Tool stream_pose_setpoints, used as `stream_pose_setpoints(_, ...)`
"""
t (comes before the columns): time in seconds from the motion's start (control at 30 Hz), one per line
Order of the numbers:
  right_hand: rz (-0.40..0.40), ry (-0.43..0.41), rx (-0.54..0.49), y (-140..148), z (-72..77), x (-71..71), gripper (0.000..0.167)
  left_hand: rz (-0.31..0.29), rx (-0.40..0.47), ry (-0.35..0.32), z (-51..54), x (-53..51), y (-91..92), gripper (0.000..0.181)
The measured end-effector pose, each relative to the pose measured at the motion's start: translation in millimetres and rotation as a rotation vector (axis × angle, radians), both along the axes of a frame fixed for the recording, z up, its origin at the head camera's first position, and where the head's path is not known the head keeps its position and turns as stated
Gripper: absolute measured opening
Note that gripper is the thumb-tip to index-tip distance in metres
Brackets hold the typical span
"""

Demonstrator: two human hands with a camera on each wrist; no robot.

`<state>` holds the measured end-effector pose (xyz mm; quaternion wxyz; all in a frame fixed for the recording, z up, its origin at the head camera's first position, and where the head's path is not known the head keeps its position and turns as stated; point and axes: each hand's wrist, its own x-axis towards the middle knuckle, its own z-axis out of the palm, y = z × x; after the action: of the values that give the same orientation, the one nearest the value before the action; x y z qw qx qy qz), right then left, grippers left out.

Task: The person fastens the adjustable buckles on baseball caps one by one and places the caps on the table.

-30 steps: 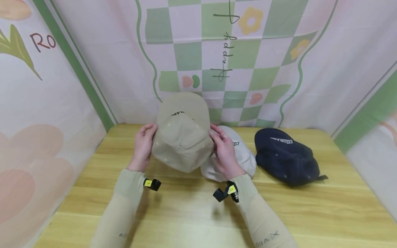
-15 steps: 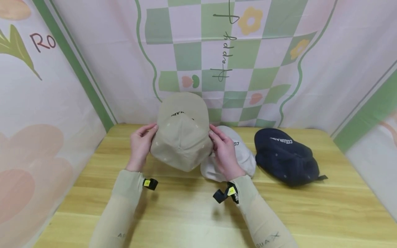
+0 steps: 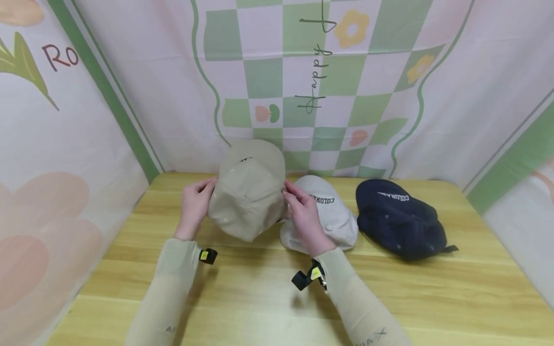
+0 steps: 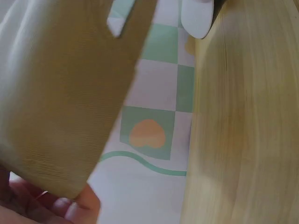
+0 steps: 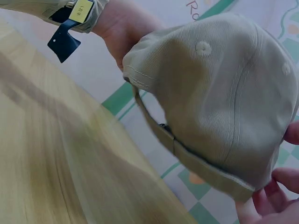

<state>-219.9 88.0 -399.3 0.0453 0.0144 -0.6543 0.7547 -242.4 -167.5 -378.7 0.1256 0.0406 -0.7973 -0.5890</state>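
A beige baseball cap is held up above the table, brim toward the back wall, its crown facing me. My left hand pinches its left edge between thumb and fingers. On the other side my right hand pinches the right edge. The right wrist view shows the cap's crown and its rear strap, with fingertips at the lower edge. In the left wrist view the cap fills the left, fingers curled at its lower rim. A light grey cap lies partly behind my right hand.
A navy cap with white lettering lies right of the grey one, its strap end sticking out. Both rest on the wooden table. A printed cloth backdrop rises behind the table's back edge, with more cloth at both sides.
The beige cap has tilted and come down slightly to the left. My right hand has moved left with it, uncovering more of the grey cap's lettering. The navy cap has stayed put.
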Motion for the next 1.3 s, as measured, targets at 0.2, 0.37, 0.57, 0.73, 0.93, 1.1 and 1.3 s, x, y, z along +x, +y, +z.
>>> stream_pose_setpoints(0.2,0.038,0.002,0.054,-3.4,-3.0,3.2,0.047,-0.051,-0.061,-0.117,-1.6,2.7,-6.5,0.041)
stream_pose_setpoints(0.37,0.074,-0.040,0.107,-6.0,-3.7,5.0,0.050,-0.070,-0.065,-0.194,0.1,2.8,-10.2,0.051)
stream_pose_setpoints(0.57,0.164,-0.078,0.184,-8.1,-6.9,7.5,0.054,-0.119,-0.052,-0.311,1.9,3.3,-13.8,0.062)
stream_pose_setpoints(0.73,0.217,-0.114,0.159,-13.9,-10.6,8.0,0.060,-0.164,-0.047,-0.348,-1.7,2.5,-15.9,0.057)
stream_pose_setpoints(0.93,0.246,-0.167,0.143,-22.0,-12.1,7.6,0.068,-0.198,-0.044,-0.357,-7.6,-1.4,-19.0,0.052)
stream_pose_setpoints(1.1,0.241,-0.175,0.136,-25.5,-15.4,5.5,0.070,-0.197,-0.066,-0.358,-11.4,-5.5,-20.8,0.053)
stream_pose_setpoints(1.3,0.248,-0.169,0.187,-29.8,-21.2,1.5,0.075,-0.182,-0.084,-0.345,-16.9,-9.1,-18.6,0.052)
